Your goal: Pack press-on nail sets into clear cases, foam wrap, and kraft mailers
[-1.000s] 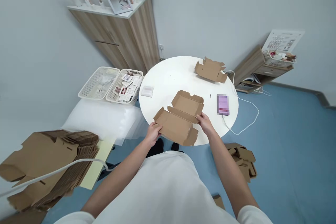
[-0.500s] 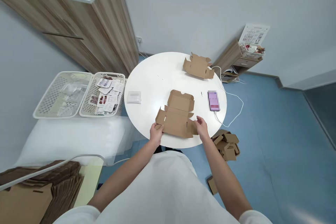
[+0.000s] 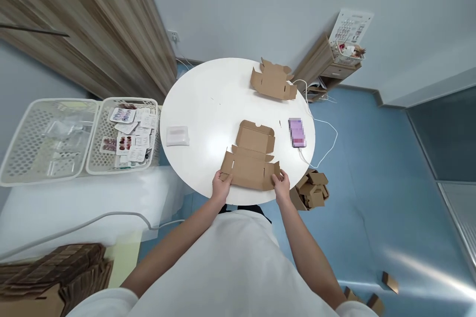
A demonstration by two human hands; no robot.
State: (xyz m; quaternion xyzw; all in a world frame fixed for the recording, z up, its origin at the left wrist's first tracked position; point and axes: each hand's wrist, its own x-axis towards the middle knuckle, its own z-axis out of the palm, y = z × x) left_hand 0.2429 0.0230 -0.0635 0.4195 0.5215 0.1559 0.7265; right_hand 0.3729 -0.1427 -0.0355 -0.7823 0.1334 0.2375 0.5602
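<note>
Cardboard box now lies flatter at the near edge of the table, your left hand and right hand moved to its 2 near corners, fingers closed on them.

A: Where did the unfolded carton lie?
B: On the bench, at its near edge. A phone lay to its right, a packet to its left, and a second carton behind it at the far edge.
A: And off the bench?
B: Two baskets stood to its left. A carton pile lay on the floor to its right.
</note>
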